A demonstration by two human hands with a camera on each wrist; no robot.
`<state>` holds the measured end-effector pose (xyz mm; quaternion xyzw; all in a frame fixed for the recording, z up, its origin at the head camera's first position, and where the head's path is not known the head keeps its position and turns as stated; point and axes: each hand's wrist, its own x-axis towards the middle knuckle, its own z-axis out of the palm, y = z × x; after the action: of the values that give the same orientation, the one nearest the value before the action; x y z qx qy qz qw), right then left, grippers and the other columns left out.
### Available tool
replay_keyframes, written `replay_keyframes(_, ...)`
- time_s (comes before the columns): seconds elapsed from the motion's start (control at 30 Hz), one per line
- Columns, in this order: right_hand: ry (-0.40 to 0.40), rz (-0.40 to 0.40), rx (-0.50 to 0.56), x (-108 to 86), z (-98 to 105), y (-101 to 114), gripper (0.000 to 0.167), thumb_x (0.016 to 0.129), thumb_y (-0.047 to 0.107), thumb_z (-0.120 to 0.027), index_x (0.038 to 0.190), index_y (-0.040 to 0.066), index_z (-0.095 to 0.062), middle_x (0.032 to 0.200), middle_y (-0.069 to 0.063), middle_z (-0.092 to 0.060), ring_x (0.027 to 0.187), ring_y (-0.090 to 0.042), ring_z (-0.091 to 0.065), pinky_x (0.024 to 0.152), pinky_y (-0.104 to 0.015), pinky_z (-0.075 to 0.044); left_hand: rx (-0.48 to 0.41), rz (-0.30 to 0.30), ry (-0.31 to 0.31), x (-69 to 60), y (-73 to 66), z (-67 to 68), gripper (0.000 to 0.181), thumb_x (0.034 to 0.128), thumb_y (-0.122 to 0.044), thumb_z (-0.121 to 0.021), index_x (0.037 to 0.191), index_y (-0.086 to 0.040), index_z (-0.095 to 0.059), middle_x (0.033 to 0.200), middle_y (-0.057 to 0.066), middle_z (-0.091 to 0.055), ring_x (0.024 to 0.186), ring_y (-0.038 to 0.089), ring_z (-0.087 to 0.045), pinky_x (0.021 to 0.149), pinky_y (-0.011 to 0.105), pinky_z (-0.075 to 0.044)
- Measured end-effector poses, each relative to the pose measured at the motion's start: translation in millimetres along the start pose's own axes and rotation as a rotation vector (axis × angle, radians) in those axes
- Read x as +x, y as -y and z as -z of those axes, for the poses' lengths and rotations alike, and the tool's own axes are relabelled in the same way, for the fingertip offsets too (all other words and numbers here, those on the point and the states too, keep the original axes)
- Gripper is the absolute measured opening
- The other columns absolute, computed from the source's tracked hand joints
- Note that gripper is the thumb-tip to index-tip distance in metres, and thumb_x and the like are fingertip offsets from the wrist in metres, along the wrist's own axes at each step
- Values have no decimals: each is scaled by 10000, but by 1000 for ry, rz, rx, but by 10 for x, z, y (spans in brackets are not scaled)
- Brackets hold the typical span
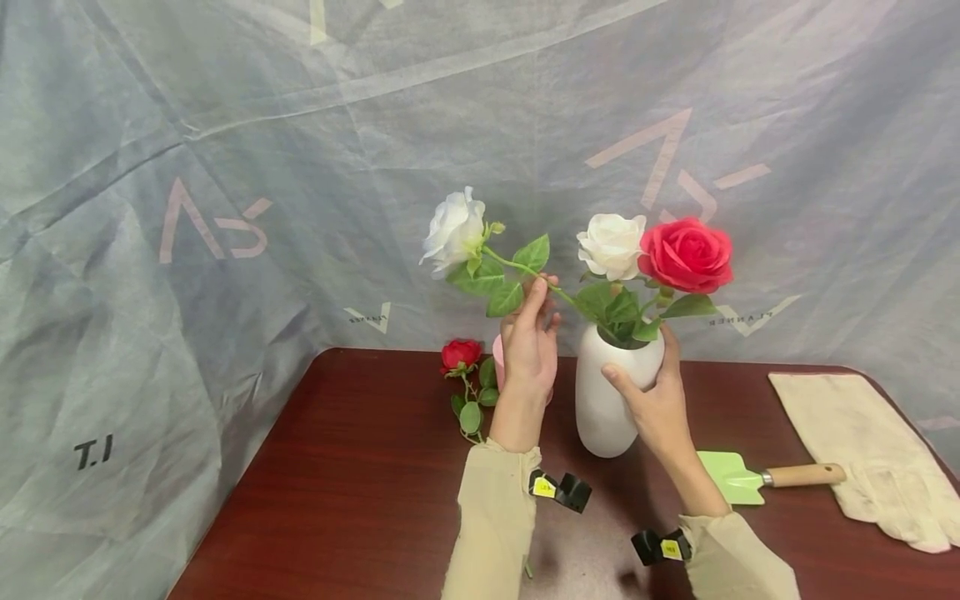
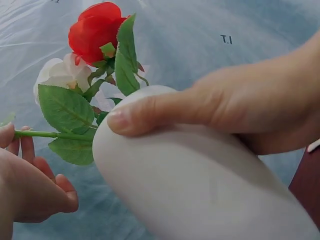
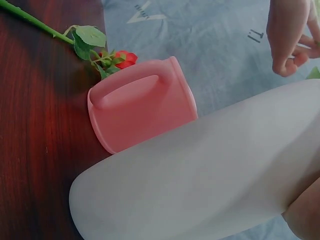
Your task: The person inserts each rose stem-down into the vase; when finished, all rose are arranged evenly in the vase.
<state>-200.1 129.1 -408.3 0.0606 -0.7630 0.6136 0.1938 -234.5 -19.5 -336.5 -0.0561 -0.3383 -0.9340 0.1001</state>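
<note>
My right hand [image 1: 660, 400] grips a white vase [image 1: 606, 408] near its neck, the thumb across the front. The vase is tilted a little. From its mouth rise a white rose [image 1: 611, 246] and a red rose [image 1: 686, 257] with green leaves. My left hand [image 1: 528, 346] pinches the green stem of another white rose [image 1: 454, 229], whose bloom leans out to the left. That stem [image 2: 37, 133] runs into the vase mouth in the left wrist view; its lower end is hidden inside.
Behind my left hand stands a pink pitcher [image 3: 150, 107] with a handle. A red rose [image 1: 461, 356] lies on the dark red table [image 1: 360, 467] beside it. To the right are a green trowel [image 1: 731, 477] with a wooden handle and cream gloves [image 1: 862, 442]. Grey sheeting hangs behind.
</note>
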Motion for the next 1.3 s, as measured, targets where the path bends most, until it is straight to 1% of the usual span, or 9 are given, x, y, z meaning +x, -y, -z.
replay_keyframes(0.13,-4,4,-13,-25,14,79,895,816,129,-722,1482,221,-131,1398,-53,-361,1162,-146,-409,849,-230,-366,74,-67,-35,16,38,-31,105,881,-79,-633,842,-154,-697,864,-44,-675,882,93,-554,769,257,-386)
replay_keyframes(0.3,9,6,-12,-30,30,104,897,822,113,-711,1486,197,-114,1410,-60,-338,1169,-152,-401,850,-229,-364,288,-127,-45,-21,171,-47,103,816,-51,-702,916,-43,-679,854,-4,-665,885,131,-606,868,300,-456)
replay_keyframes(0.4,11,4,-10,-18,40,38,907,817,121,-719,1484,225,-114,1416,-23,-326,1183,-140,-393,857,-239,-362,372,-110,-66,-92,245,-43,180,788,-67,-732,950,-2,-689,850,-11,-671,873,119,-612,860,295,-471)
replay_keyframes(0.63,14,31,1,-69,27,217,851,844,122,-685,1483,121,-124,1411,-138,-315,1190,-216,-382,854,-256,-350,444,-64,-96,-215,406,-9,198,733,-49,-763,897,46,-708,819,17,-685,791,96,-618,742,257,-509)
replay_keyframes(0.87,8,18,-11,-15,21,21,908,822,136,-716,1486,247,-107,1423,-24,-318,1200,-153,-384,853,-278,-359,446,-31,-73,-274,398,64,241,742,-99,-754,959,-16,-691,865,6,-664,816,110,-595,784,278,-496)
replay_keyframes(1.03,-7,23,-9,-9,27,3,906,814,137,-725,1486,233,-126,1403,-19,-348,1171,-134,-401,844,-261,-369,392,-5,-86,-408,352,284,262,787,-87,-704,1019,13,-637,860,-22,-615,785,94,-552,699,233,-435)
replay_keyframes(1.13,-14,3,0,-19,22,55,893,811,116,-724,1483,213,-143,1383,-20,-374,1138,-111,-416,834,-238,-380,401,-16,-87,-522,265,539,324,816,-89,-675,1077,81,-590,872,-9,-609,738,90,-532,631,220,-400)
replay_keyframes(1.2,-11,-12,-2,-37,11,126,881,816,108,-716,1482,193,-147,1375,-39,-382,1123,-124,-424,828,-241,-385,507,-74,-107,-606,169,786,327,840,-103,-667,1090,92,-587,889,24,-619,752,97,-550,663,218,-433)
replay_keyframes(1.3,4,-19,-7,-72,17,253,858,828,102,-698,1479,139,-141,1367,-91,-383,1118,-167,-433,831,-283,-393,795,-171,-219,-732,34,1184,243,860,-124,-664,1032,46,-633,897,72,-643,748,146,-587,664,248,-466)
